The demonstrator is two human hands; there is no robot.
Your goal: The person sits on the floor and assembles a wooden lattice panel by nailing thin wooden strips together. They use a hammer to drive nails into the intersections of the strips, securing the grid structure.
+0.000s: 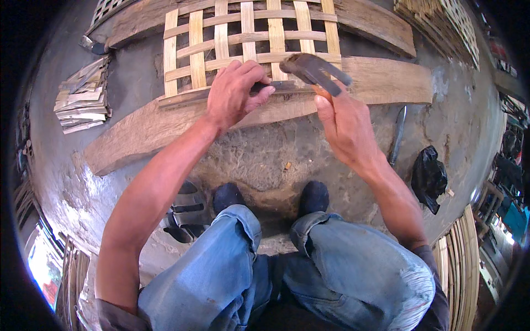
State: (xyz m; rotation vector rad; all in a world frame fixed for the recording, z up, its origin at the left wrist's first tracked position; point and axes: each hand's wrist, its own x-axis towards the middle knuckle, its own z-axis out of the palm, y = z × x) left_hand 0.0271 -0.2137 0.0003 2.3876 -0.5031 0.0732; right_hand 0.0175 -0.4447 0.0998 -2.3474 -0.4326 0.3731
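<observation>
A claw hammer [313, 71] with an orange-brown handle is gripped in my right hand [350, 129]. Its dark head is raised over the near edge of a woven lattice panel [248, 37] of pale flat strips. My left hand [236, 92] rests at that same edge, thumb and fingers drawn together; what they pinch, if anything, is hidden. Beneath the panel's near edge runs a thin dark strip [185, 99], partly covered by my left hand. The panel's near side lies over a thick wooden plank [386, 80].
Another plank [370, 25] lies farther off. Slat bundles stand at left [85, 96] and far right [436, 25]. A long blade-like tool [397, 135] and a crumpled black plastic bag [429, 179] lie on the floor at right. Sandals [187, 209] sit beside my left foot.
</observation>
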